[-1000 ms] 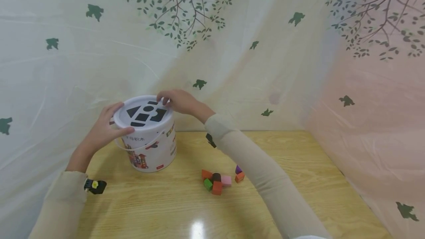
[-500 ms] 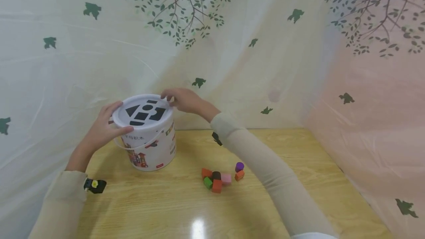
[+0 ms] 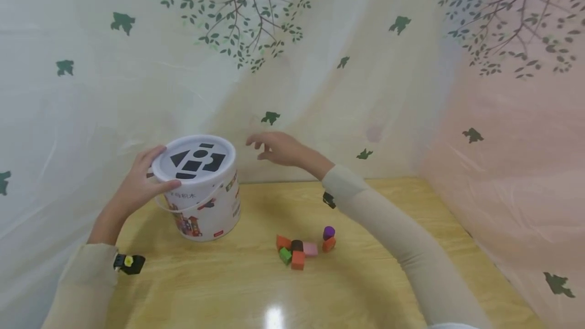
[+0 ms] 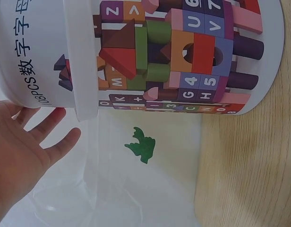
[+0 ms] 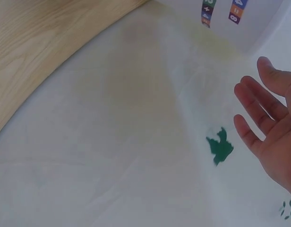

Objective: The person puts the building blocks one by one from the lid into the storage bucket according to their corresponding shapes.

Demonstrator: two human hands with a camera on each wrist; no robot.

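A white bucket (image 3: 207,217) printed with coloured toy blocks stands at the back left of the table. Its white lid (image 3: 192,144) has several dark shaped cut-outs and sits on top. My left hand (image 3: 139,179) holds the bucket's upper left side, thumb at the front of the rim and fingers round the far side. In the left wrist view those fingers partly disappear behind the bucket (image 4: 84,61). My right hand (image 3: 284,149) hovers to the right of the lid, apart from it. The right wrist view shows that hand (image 5: 278,130) with loosely bent fingers and nothing in it.
Several small blocks lie mid-table: a red block (image 3: 298,260), a green block (image 3: 285,255), a pink block (image 3: 310,249), a dark brown block (image 3: 297,245) and an orange one (image 3: 283,242). A purple block (image 3: 329,232) lies further right. A patterned curtain (image 3: 311,90) hangs behind the table.
My right hand has left the lid's right rim and moved away to the right. My left hand keeps its place on the bucket.
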